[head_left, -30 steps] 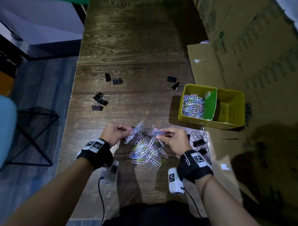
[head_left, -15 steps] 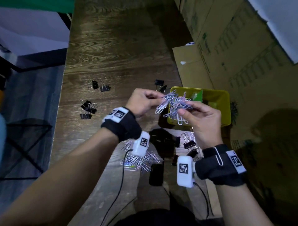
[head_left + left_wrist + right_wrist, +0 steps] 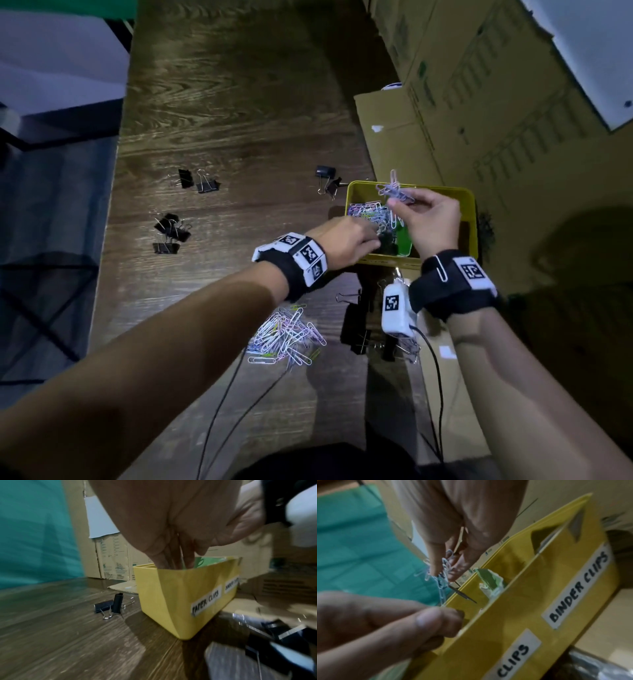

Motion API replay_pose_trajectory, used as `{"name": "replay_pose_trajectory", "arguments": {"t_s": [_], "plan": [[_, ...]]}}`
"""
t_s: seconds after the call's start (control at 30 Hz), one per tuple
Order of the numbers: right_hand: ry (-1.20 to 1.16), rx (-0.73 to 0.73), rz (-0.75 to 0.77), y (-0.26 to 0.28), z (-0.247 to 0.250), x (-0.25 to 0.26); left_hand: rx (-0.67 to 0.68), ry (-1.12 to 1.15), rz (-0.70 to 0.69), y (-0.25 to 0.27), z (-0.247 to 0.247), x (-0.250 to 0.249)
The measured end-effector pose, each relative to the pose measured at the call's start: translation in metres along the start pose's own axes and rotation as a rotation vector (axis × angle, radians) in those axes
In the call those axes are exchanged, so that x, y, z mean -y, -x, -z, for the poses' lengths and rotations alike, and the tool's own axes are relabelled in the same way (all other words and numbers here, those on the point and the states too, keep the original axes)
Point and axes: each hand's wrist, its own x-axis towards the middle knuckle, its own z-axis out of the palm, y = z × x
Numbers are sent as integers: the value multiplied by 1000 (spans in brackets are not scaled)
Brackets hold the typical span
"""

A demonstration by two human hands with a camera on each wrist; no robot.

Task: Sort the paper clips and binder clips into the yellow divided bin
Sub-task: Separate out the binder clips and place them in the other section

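The yellow divided bin stands at the table's right, with a green divider and labels for paper clips and binder clips. Its left compartment holds coloured paper clips. My right hand pinches a bunch of paper clips above that compartment. My left hand dips into the same compartment, its fingertips hidden behind the wall. A loose pile of paper clips lies under my left wrist.
Black binder clips lie in groups on the wooden table: far left, left, behind the bin and under my right wrist. Cardboard boxes stand along the right. Cables trail toward me.
Both hands lifted clips from the pile and carried them right to the bin. The left hand has since dropped into the left compartment while the right stays above with its bunch.
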Motion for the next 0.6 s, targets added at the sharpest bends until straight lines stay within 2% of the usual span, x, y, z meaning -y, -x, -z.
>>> {"name": "replay_pose_trajectory", "arguments": {"t_s": [0.07,0.13,0.27,0.37,0.43,0.53,0.6], "plan": [[236,45,-10,-4,-9,-2,48,-61,-104,12,-5,11],[390,151,26,-4,-18,2,46,-108,-174,23,-5,24],[612,517,173,5,-33,11,-118,-68,-198,49,6,42],[558,501,264,20,-37,13,-314,-70,-16,75,13,65],[417,491,317,38,-39,16,-344,-87,202,92,9,82],[359,674,339,74,-50,13,-134,-90,558,114,-12,100],[531,845,271,94,-62,-3,-31,-56,637,125,-34,102]]}}
